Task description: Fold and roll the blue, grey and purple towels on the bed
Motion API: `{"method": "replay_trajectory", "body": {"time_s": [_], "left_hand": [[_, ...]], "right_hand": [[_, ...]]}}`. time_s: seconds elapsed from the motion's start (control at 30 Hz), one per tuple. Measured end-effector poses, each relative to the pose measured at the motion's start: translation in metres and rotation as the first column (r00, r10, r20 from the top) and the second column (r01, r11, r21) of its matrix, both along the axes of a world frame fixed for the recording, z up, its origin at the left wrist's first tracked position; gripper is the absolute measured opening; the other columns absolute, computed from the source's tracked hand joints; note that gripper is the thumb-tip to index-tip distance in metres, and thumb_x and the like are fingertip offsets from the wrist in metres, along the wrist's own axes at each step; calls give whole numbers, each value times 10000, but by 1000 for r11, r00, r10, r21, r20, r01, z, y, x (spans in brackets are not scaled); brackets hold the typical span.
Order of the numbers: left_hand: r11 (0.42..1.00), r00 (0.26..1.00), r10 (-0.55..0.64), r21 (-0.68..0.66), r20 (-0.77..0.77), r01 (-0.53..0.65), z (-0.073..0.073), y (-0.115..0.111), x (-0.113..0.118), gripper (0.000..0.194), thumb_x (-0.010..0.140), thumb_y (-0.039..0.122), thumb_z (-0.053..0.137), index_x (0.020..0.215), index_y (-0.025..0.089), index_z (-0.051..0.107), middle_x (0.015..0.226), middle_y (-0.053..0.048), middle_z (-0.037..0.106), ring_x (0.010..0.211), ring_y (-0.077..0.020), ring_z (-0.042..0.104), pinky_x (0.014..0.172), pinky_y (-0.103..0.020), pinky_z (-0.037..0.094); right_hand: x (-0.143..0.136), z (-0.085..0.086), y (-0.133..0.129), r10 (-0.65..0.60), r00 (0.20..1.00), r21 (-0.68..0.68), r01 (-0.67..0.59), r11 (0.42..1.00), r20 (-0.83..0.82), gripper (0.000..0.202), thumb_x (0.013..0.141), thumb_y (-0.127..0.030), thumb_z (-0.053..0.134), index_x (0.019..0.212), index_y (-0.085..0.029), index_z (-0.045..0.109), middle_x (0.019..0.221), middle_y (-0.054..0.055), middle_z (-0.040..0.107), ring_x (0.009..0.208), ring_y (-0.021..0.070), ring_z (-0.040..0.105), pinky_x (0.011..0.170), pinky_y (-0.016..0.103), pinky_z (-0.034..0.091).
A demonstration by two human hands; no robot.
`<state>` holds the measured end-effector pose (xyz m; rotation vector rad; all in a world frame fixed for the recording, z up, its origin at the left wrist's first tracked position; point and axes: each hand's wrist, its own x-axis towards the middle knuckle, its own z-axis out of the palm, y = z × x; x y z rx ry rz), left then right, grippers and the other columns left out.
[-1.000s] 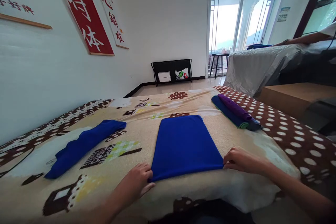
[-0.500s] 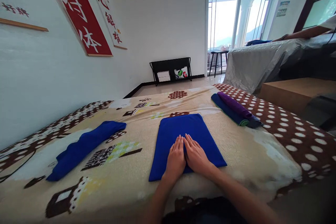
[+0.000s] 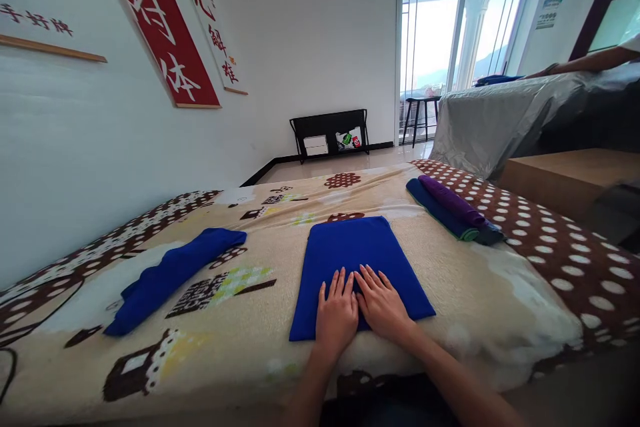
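Flat on the patterned blanket (image 3: 280, 260) lies a folded blue cloth (image 3: 350, 240), roughly rectangular with its near edge toward me. My left hand (image 3: 337, 310) rests palm down on its near part, fingers stretched out and slightly spread. Beside it, my right hand (image 3: 383, 300) also lies flat on the cloth, fingers apart and pointing away from me. The two hands almost meet at the thumbs. Off to the left is a second blue cloth (image 3: 173, 277), loosely bunched into a long strip.
Rolled cloths in purple (image 3: 453, 200) and dark blue (image 3: 435, 210) lie on the blanket's right side. Beyond are a brown box (image 3: 555, 170), a plastic-covered table (image 3: 480, 123) with another person's arm (image 3: 590, 67) over it, a black rack (image 3: 330, 133) and a stool (image 3: 421, 117).
My hands have turned from tilted, with fingers pressed together, to flat on the cloth with fingers spread. The whole view has shifted slightly. The cloths stay in place.
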<state>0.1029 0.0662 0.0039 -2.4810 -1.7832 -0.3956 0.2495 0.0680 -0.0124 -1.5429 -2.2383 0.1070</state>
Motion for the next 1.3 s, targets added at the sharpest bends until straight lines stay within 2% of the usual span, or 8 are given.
{"method": "replay_trajectory", "body": {"time_s": [0.3, 0.53, 0.67, 0.77, 0.9, 1.07, 1.17, 1.3], "left_hand": [[999, 999, 44, 11, 17, -44, 0, -14, -33, 547, 1003, 388, 371, 1536, 266, 379, 1613, -69, 322, 1491, -273, 323, 1201, -570, 258], [992, 993, 119, 40, -6, -119, -16, -39, -71, 557, 1018, 415, 316, 1547, 249, 356, 1607, -81, 331, 1476, -273, 353, 1191, -593, 254], [994, 993, 110, -25, -42, -111, -7, -39, -75, 564, 1006, 391, 344, 1535, 200, 383, 1589, -131, 360, 1470, -303, 360, 1190, -641, 206], [998, 999, 17, -54, -39, -19, 15, -10, -60, 626, 973, 357, 411, 1561, 166, 318, 1623, -149, 282, 1518, -303, 250, 1206, -605, 191], [965, 992, -128, -230, -9, 122, 41, 71, -24, 668, 944, 238, 387, 1586, 165, 221, 1665, -117, 156, 1548, -232, 144, 1230, -491, 194], [958, 997, -80, -278, -8, 75, 34, 160, 1, 596, 997, 291, 272, 1581, 179, 224, 1661, -111, 190, 1544, -229, 161, 1227, -494, 191], [967, 999, -28, -253, -16, 23, 21, 175, -7, 593, 1013, 420, 257, 1566, 208, 272, 1662, -86, 203, 1544, -225, 163, 1237, -493, 150], [964, 987, 159, -213, -21, -160, 16, 177, -42, 658, 1004, 523, 195, 1556, 181, 300, 1661, -133, 188, 1539, -280, 174, 1217, -563, 162]], "right_hand": [[41, 1, -14, -93, 996, -16, 93, 996, 7, 656, 1016, -574, 302, 1553, -201, 360, 1593, 57, 316, 1499, 228, 279, 1242, 482, 213], [70, -13, -33, -206, 978, 31, 206, 978, 23, 636, 1028, -533, 262, 1545, -180, 377, 1597, 57, 305, 1505, 234, 263, 1245, 500, 192], [72, -4, -28, -187, 981, 18, 186, 982, 50, 623, 1019, -489, 298, 1527, -147, 410, 1577, 98, 350, 1506, 266, 257, 1249, 542, 136], [60, 16, 0, -67, 995, -15, 68, 998, 76, 576, 1003, -339, 308, 1530, -128, 404, 1588, 116, 328, 1523, 267, 198, 1247, 522, 142], [28, 40, 69, 84, 992, -118, -72, 990, 98, 599, 947, -215, 369, 1534, -98, 382, 1604, 127, 295, 1528, 241, 183, 1245, 435, 170], [8, 38, 140, 63, 994, -178, -46, 983, 92, 553, 994, -239, 321, 1533, -133, 387, 1608, 98, 303, 1530, 207, 175, 1242, 403, 146], [22, 31, 154, -25, 996, -196, 40, 980, 81, 555, 1040, -384, 280, 1544, -169, 368, 1619, 92, 282, 1530, 203, 175, 1239, 412, 134], [58, 23, 157, -196, 977, -215, 210, 954, 83, 646, 1041, -497, 232, 1568, -130, 299, 1640, 132, 204, 1537, 232, 140, 1236, 452, 102]]}}
